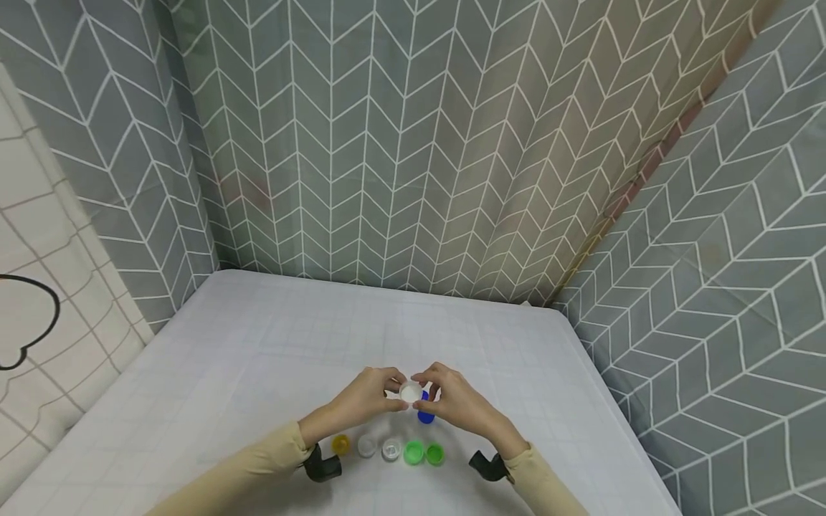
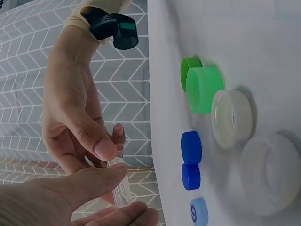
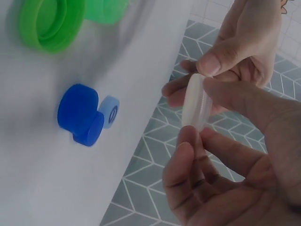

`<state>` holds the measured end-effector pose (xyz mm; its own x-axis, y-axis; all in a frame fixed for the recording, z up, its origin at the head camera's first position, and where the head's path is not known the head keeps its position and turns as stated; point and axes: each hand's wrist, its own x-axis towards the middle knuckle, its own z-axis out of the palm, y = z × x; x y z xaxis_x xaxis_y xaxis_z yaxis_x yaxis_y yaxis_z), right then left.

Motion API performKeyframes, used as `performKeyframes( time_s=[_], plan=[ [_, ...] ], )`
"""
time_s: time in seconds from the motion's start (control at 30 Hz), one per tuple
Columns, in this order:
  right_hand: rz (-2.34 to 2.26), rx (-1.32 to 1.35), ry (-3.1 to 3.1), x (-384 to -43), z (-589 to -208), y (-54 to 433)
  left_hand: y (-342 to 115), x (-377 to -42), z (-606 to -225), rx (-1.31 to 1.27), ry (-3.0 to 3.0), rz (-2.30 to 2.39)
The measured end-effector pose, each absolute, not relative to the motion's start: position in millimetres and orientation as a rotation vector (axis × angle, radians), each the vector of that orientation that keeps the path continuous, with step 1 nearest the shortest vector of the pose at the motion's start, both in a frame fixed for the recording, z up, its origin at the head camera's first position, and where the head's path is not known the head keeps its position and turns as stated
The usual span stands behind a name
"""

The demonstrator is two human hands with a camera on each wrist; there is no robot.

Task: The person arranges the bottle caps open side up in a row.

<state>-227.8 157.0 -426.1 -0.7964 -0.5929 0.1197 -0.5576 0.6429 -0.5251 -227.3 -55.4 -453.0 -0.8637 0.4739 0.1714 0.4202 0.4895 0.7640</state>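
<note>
A whitish translucent bottle cap (image 1: 410, 392) with ridged sides is held above the table between both hands. My left hand (image 1: 366, 395) pinches its left side between thumb and fingers. From the other side, my right hand (image 1: 457, 403) grips the same cap by thumb and fingertips. In the right wrist view the cap (image 3: 195, 102) is seen edge-on, its far rim partly covered by fingers. Two dark blue caps (image 2: 191, 147) lie below the hands, partly hidden by the right hand in the head view. A light blue cap (image 2: 199, 211) with a printed mark is beside them.
Nearer the body, a row of caps lies on the white-covered table (image 1: 284, 322): an orange one (image 1: 340, 444), two clear whitish ones (image 1: 391, 449), a light green one (image 1: 414, 452) and a darker green one (image 1: 434, 454). Patterned curtains (image 1: 400, 143) surround the table.
</note>
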Motion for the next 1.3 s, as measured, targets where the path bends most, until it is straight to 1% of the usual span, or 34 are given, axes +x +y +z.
performKeyframes(
  time_s=[0.4, 0.63, 0.9, 1.03, 1.3],
  plan=[
    [-0.762, -0.952, 2.778, -219, -416, 186, -23, -218, -459, 0.92, 2.716, 1.24],
    [-0.731, -0.927, 2.723, -213, -410, 205, 0, -211, -466, 1.044, 2.901, 1.047],
    [-0.596, -0.798, 2.685, -201, -402, 224, 34, -201, -473, 1.118, 3.021, 0.817],
    [-0.524, -0.709, 2.662, -196, -400, 231, 48, -196, -478, 1.109, 3.054, 0.749],
    [-0.482, -0.641, 2.611, -192, -406, 235, 61, -188, -483, 1.106, 3.098, 0.635]
  ],
)
